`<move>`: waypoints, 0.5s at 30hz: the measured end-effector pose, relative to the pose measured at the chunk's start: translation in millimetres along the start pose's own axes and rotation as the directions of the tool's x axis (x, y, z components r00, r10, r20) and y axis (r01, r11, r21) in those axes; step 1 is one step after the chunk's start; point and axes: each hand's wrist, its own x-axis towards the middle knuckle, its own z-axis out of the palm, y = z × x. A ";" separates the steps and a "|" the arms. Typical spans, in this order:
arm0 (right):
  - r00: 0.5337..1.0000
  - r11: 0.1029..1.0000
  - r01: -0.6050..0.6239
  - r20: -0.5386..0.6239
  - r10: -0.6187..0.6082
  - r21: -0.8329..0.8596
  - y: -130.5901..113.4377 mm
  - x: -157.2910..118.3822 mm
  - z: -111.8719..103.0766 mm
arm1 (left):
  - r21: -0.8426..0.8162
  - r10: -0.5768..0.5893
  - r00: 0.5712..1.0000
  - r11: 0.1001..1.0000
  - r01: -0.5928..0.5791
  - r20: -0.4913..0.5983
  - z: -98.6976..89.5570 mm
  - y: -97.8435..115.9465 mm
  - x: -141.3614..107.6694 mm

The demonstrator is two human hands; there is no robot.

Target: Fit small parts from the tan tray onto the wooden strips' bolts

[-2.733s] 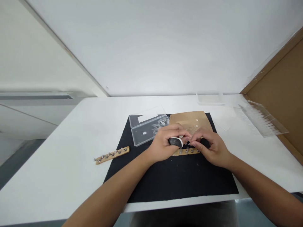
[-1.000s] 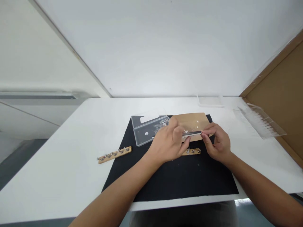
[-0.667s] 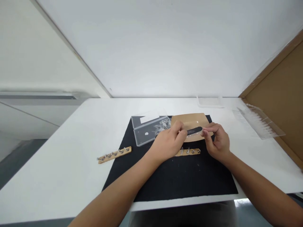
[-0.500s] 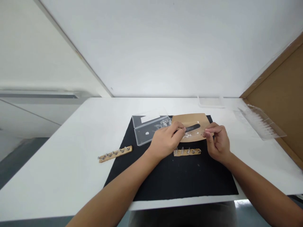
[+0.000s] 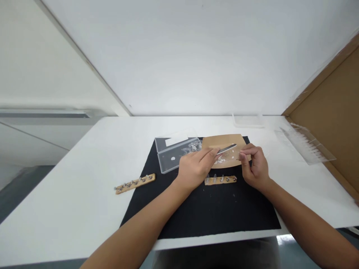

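Observation:
My left hand (image 5: 195,164) is closed around one end of a nail file (image 5: 227,148), dark on its face with a pale edge turned up. It points right over a brown paper sheet (image 5: 221,140) strewn with small white bits (image 5: 220,160). At the sheet's right edge my right hand (image 5: 254,166) pinches a small clear piece, apparently a false nail tip; most of it is hidden by the fingers. The file's free end is apart from the right fingertips. Below the sheet lies a wooden strip (image 5: 221,180) with metal studs and clear nail tips standing on it.
An open clear plastic box (image 5: 168,164) holds several clear nail tips (image 5: 193,146). Another studded wooden strip (image 5: 135,183) lies left, partly on the black mat (image 5: 218,213). A clear tray (image 5: 248,121) stands at the back, a transparent pack of nail tips (image 5: 308,145) at right.
The nail file has rolled in my left hand, from its broad dark face to nearly edge-on, and its tip has risen slightly. My right hand keeps its pinch almost unmoved.

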 end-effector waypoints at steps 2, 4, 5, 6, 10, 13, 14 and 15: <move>1.000 1.000 0.006 -0.004 -0.006 -0.001 -0.2 -0.2 0.4 | -0.035 -0.021 1.000 0.999 0.021 0.015 1.2 0.4 -0.9; 1.000 1.000 0.013 -0.017 -0.013 -0.011 -0.2 -0.2 0.7 | -0.063 -0.015 1.000 0.998 0.016 0.016 2.5 0.4 -1.8; 1.000 1.000 0.016 -0.025 -0.016 -0.021 -0.3 -0.3 0.8 | -0.070 -0.009 1.000 0.998 0.010 0.022 3.2 0.4 -2.2; 0.999 0.999 0.017 -0.033 -0.018 -0.033 -0.4 -0.5 0.9 | -0.070 -0.007 0.999 0.998 0.009 0.032 4.0 0.5 -2.5; 0.999 0.997 0.005 -0.040 -0.008 -0.075 -3.2 -1.5 1.2 | -0.007 -0.047 0.994 0.999 0.048 0.098 6.7 2.3 -2.0; 1.000 0.999 0.004 0.001 -0.004 -0.042 -7.4 -0.7 2.2 | 0.032 -0.049 0.989 0.998 0.045 0.139 7.2 3.8 0.5; 1.000 1.000 0.006 0.008 -0.006 -0.030 -8.7 -0.1 2.8 | 0.041 -0.045 0.988 0.998 0.040 0.146 6.9 4.0 1.5; 1.000 1.000 0.007 0.006 -0.007 -0.025 -9.8 0.6 3.4 | 0.051 -0.043 0.988 0.998 0.036 0.150 6.3 4.0 2.4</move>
